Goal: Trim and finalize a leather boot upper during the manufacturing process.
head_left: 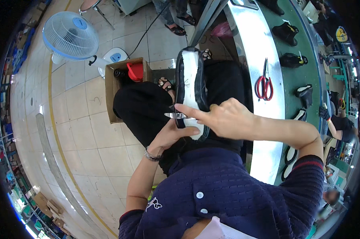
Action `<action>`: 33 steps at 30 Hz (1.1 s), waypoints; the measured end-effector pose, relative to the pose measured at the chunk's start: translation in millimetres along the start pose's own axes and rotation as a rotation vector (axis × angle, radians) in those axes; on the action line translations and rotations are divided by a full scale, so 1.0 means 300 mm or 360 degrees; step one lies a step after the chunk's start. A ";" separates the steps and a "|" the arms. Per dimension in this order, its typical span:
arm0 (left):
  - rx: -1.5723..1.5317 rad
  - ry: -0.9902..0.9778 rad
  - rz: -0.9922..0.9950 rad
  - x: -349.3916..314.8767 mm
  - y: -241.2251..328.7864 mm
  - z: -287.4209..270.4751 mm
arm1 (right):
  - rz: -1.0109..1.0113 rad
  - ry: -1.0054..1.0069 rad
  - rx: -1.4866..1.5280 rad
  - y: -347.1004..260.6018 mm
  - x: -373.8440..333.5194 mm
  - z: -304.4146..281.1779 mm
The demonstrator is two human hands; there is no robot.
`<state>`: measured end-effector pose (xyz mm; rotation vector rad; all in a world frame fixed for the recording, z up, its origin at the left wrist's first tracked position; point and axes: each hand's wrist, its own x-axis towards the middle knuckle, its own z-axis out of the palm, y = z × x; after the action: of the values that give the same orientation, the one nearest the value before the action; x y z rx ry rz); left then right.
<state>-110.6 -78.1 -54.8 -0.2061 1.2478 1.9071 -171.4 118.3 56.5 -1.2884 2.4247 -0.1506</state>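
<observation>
One black shoe (190,75), white underside up, held above the lap (226,85), near end pinched by the left hand (168,136), best braced firmly, fingertips clear of the metal piece (170,115) beside the right hand (232,120), forefinger extended, grip unclear.

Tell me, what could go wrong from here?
The shiny metal tool lies close to the outstretched index finger of the right hand; if sharp, a slip might nick it. The shoe seems steadied mainly by the left hand near one end, so its far end could swing or twist.
</observation>
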 end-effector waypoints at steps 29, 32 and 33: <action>0.0646 0.0418 0.0394 -0.027 0.183 -0.017 | 0.1667 0.0639 -0.0483 0.803 -0.422 0.530; 0.1185 0.0552 0.0530 -0.010 0.111 -0.021 | 0.1676 0.0664 -0.0587 0.781 -0.397 0.568; 0.0885 0.0386 0.0534 0.012 0.107 0.010 | 0.1653 0.0739 -0.0581 0.763 -0.397 0.564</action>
<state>-134.8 -78.9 -33.3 0.0744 2.0283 1.7529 -223.5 360.8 -127.0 0.0703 3.2868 0.3277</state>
